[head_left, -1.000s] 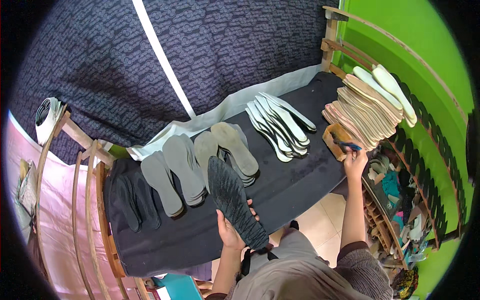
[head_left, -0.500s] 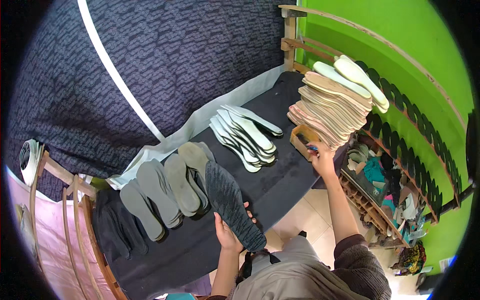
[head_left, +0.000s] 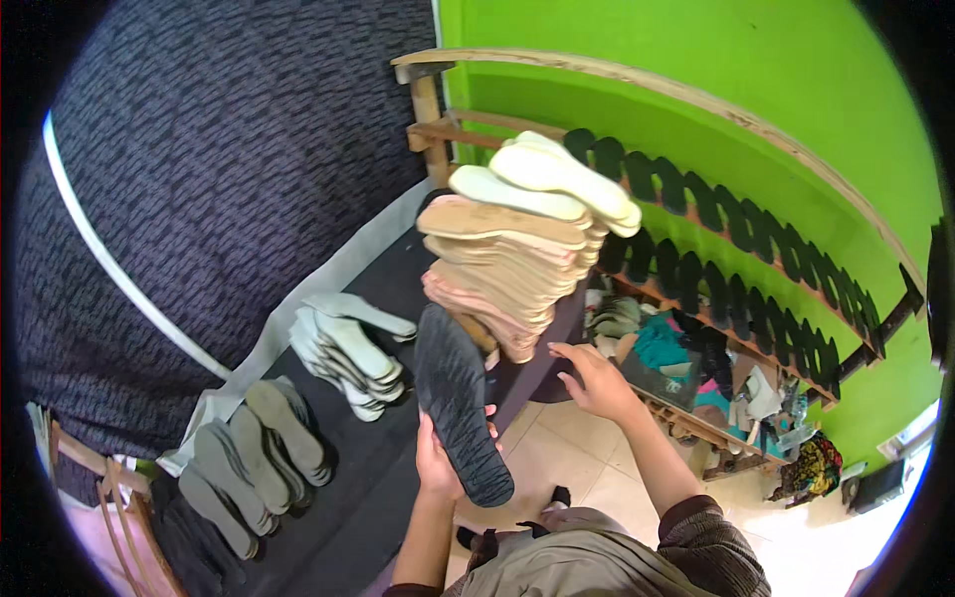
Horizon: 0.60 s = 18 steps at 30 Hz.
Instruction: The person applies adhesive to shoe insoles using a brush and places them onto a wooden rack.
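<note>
My left hand grips a black, streaky-textured shoe insole, holding it tilted in front of me. Fingertips show at its right edge, the rest lies behind. Off the table's right edge, my right hand hangs in the air with fingers apart and nothing visible in them. Beyond the insole rises a tall stack of beige insoles, topped by cream-white insoles. A small wooden box is mostly hidden behind the held insole.
White insoles and grey insoles lie in piles on the dark-covered table. Along the green wall, a wooden rack carries rows of black insoles. Below sits a shelf of scraps. Patterned dark cloth hangs at left.
My view has turned rightward. My right hand has left the wooden box, let go of the small blue item it held there, and opened. The black insole has been raised in my left hand.
</note>
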Motion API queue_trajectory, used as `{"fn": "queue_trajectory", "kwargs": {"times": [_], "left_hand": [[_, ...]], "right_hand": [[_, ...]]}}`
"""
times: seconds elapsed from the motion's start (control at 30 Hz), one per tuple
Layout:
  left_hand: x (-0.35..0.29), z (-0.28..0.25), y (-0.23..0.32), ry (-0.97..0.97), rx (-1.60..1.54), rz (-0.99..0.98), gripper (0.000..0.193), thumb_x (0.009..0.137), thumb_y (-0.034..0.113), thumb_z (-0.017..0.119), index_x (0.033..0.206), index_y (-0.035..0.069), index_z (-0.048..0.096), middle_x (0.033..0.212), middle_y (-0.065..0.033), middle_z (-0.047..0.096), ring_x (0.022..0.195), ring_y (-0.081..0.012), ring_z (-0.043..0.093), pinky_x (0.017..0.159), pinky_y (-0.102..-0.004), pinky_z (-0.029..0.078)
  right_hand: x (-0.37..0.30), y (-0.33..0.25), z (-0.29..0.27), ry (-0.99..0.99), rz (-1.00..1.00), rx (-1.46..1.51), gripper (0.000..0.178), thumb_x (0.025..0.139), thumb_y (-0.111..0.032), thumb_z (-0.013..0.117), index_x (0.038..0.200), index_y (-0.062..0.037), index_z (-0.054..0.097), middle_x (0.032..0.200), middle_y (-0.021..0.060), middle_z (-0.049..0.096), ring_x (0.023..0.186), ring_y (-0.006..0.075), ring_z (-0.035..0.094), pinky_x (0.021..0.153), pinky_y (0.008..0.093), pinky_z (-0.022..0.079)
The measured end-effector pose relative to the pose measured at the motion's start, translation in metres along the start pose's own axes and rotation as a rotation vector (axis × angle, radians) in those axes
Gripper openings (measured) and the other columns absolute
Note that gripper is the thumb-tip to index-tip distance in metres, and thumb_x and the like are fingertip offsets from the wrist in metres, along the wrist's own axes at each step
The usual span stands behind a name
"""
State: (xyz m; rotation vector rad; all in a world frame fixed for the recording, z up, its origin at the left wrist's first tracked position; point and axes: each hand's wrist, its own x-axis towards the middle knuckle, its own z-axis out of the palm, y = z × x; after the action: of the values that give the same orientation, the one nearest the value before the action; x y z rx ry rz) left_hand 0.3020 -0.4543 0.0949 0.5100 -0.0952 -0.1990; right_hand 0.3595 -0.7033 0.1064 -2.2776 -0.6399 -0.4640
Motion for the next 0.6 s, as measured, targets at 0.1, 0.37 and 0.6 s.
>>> {"fn": "queue_trajectory", "kwargs": {"times": [0.1,0.37,0.6], "left_hand": [[0.035,0.032,-0.024,-0.097,0.103,-0.216,0.065,0.095,0.053,0.023,0.129,0.001,0.042,0.113,-0.0207,0.057,0.084,-0.0273,0.061,0.073,-0.0419,0.053],[0.097,0.109,-0.100,-0.193,0.253,-0.485,0.067,0.095,0.054,0.025,0.130,-0.001,0.042,0.110,-0.0230,0.058,0.084,-0.0275,0.062,0.072,-0.0420,0.054],[0.158,0.154,-0.081,-0.095,0.421,-0.480,0.065,0.094,0.057,0.028,0.131,0.005,0.042,0.108,-0.0188,0.060,0.086,-0.0278,0.063,0.075,-0.0465,0.054]], "right_hand": [[-0.012,0.004,-0.067,0.018,0.097,0.085,0.045,0.080,0.000,0.060,0.123,-0.0048,0.048,0.104,0.0133,0.063,0.097,0.0261,0.061,0.081,0.0338,0.049],[0.006,0.035,-0.142,0.066,0.344,0.483,0.034,0.091,-0.011,0.057,0.122,0.0003,0.050,0.094,0.0078,0.065,0.075,0.0110,0.062,0.069,0.0247,0.050],[0.085,0.072,-0.171,-0.043,0.386,0.754,0.021,0.092,-0.018,0.057,0.103,0.0004,0.060,0.086,0.0013,0.064,0.067,0.0073,0.055,0.064,0.0227,0.047]]}}
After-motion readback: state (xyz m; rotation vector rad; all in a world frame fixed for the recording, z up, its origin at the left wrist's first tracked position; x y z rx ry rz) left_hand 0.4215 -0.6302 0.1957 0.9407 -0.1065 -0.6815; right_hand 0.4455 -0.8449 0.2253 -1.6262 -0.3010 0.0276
